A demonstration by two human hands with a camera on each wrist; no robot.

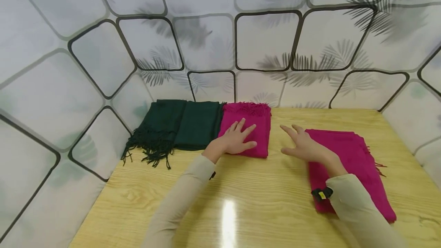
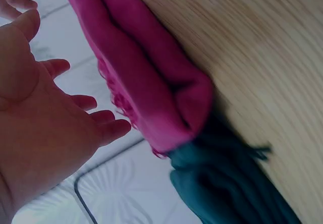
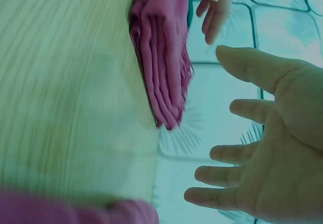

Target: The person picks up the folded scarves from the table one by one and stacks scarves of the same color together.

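Note:
My left hand (image 1: 235, 141), fingers spread, is held over a small folded magenta scarf (image 1: 262, 137) with a fringed far edge. The left wrist view shows a gap between that hand and the folded layers (image 2: 136, 57). Just left of this scarf lies folded dark green fabric (image 1: 198, 125), its fringe hanging toward the front left. At the right, my right hand (image 1: 306, 146) hovers with fingers extended by the left edge of a larger magenta scarf (image 1: 358, 175), spread flatter with fringe on its right side. Neither hand holds anything.
Everything lies on a light wooden table (image 1: 262, 202). A pale patterned wall covering (image 1: 206, 49) with dark outlined shapes and leaf prints rises behind and at both sides. Black bands show at both wrists, the right one (image 1: 322, 194) bearing a yellow mark.

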